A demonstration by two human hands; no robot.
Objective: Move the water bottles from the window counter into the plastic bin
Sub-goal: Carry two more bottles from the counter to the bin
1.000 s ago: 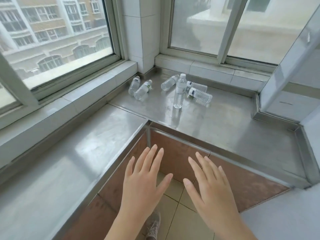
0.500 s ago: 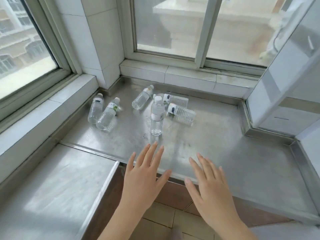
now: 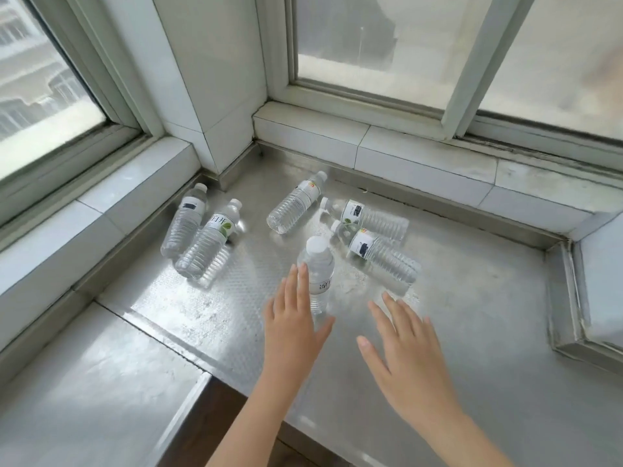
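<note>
Several clear water bottles with white caps are on the steel window counter (image 3: 472, 298). One bottle stands upright (image 3: 319, 267) in the middle. The others lie flat: two at the left (image 3: 183, 224) (image 3: 209, 241), one behind the upright one (image 3: 296, 203), and two at the right (image 3: 371, 217) (image 3: 384, 256). My left hand (image 3: 293, 328) is open, its fingertips just left of and in front of the upright bottle. My right hand (image 3: 408, 352) is open over bare counter, near the base of a lying bottle. No plastic bin is in view.
Windows with tiled sills enclose the counter at the left and back. A white tiled pillar (image 3: 215, 89) fills the corner. A raised steel ledge (image 3: 573, 298) borders the right side. A lower steel counter (image 3: 84, 382) runs along the left, with brown cabinet front below.
The view has closed in on the bottles. Both hands have moved forward over the counter; my left fingertips now reach the upright bottle.
</note>
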